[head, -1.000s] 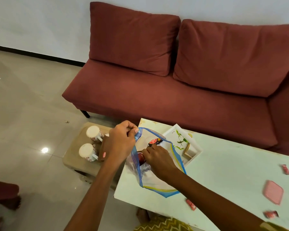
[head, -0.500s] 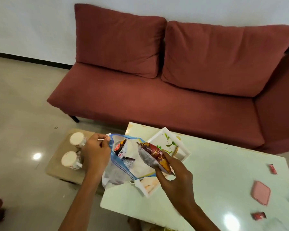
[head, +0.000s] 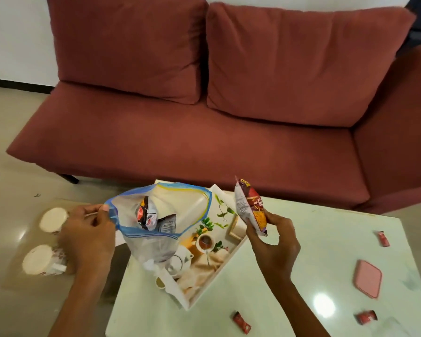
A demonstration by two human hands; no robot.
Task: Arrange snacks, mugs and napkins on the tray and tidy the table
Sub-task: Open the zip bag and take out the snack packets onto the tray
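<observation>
My left hand [head: 88, 235] pinches the blue rim of a clear zip bag [head: 156, 224] and holds it open above the tray's left end. Inside the bag lie a few snack packets [head: 147, 215]. My right hand [head: 274, 244] grips a red and orange snack packet [head: 250, 207], held upright above the tray's right edge, outside the bag. The white tray [head: 212, 266], printed with a tea set and leaves, lies slantwise on the pale green table [head: 314, 239]. Two white mugs [head: 43, 260] stand on a low stool [head: 17, 278] left of the table.
Small red candies lie on the table at the front [head: 241, 322], front right [head: 366, 316] and right [head: 383, 238]. A pink lid [head: 368, 278] rests near the right edge. A maroon sofa [head: 204, 132] stands right behind the table.
My right hand has drawn the snack packet out of the zip bag and carried it right and up. The left hand still holds the bag open.
</observation>
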